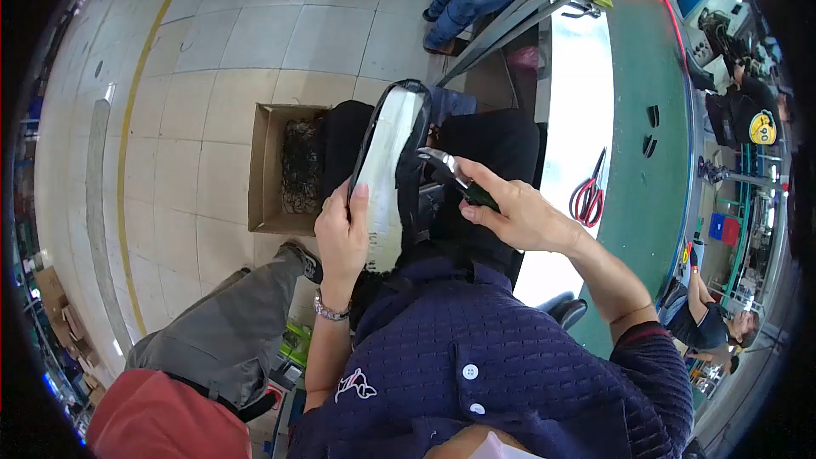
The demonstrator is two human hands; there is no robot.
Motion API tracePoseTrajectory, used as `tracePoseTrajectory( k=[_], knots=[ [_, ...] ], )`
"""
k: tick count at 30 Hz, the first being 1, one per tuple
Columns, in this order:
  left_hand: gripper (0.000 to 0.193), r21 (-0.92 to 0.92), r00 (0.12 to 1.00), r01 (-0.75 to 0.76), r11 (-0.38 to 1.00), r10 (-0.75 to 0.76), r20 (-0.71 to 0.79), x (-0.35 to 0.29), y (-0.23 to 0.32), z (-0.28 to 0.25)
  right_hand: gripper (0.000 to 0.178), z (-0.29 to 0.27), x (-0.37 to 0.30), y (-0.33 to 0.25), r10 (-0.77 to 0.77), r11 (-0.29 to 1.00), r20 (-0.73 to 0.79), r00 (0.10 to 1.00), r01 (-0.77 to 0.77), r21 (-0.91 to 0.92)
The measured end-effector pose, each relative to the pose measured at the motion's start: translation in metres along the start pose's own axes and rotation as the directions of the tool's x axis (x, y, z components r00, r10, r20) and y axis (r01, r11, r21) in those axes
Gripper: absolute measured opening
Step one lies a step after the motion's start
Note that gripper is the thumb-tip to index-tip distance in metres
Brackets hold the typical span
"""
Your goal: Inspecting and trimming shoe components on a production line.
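What looks like a black shoe upper on a last is upright above my lap, its pale cream underside showing and black material folded round its rim. My left hand grips it by the lower left side, thumb on the pale face. In my right hand is a pair of pliers with a silver head and dark handles. Their jaws are at the right edge of the black material; whether they pinch it I cannot tell.
A cardboard box with dark scraps stands on the floor at left. Red-handled scissors and small black pieces lie on the green-topped bench at right. A person in a red top is close by at lower left; others are farther off.
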State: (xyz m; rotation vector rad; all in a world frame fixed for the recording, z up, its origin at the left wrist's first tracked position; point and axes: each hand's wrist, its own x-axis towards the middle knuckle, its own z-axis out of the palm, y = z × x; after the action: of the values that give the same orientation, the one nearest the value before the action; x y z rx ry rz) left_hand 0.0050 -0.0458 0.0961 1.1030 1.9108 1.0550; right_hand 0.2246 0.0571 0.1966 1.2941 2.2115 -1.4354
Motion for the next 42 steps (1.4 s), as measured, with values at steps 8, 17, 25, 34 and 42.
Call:
tracePoseTrajectory(
  k=[8, 17, 25, 34, 42],
  knots=[
    [0.041, -0.054, 0.979, 0.08, 0.995, -0.069, 0.194, -0.021, 0.013, 0.013, 0.066, -0.002, 0.018, -0.038, -0.217, 0.864, 0.184, 0.959, 0.277, -0.421],
    [0.061, -0.499, 0.919, 0.25, 0.829, -0.042, 0.392, -0.012, 0.003, 0.017, 0.067, 0.007, 0.019, -0.037, -0.098, 0.825, 0.202, 0.974, 0.193, -0.531],
    [0.074, -0.688, 0.689, 0.723, 0.061, 0.007, 0.725, 0.039, -0.006, 0.032, 0.065, 0.026, 0.018, -0.006, -0.26, 0.828, 0.077, 0.962, 0.263, -0.495],
    [0.084, -0.703, 0.798, 0.574, 0.421, -0.096, 0.595, 0.044, 0.005, 0.033, 0.067, -0.044, 0.035, -0.063, -0.047, 0.663, 0.369, 0.928, 0.306, -0.684],
    [0.084, -0.681, 0.806, 0.536, 0.499, -0.064, 0.588, 0.044, 0.003, 0.036, 0.068, -0.059, 0.083, -0.055, -0.467, 0.587, 0.134, 0.874, 0.42, -0.693]
  ],
)
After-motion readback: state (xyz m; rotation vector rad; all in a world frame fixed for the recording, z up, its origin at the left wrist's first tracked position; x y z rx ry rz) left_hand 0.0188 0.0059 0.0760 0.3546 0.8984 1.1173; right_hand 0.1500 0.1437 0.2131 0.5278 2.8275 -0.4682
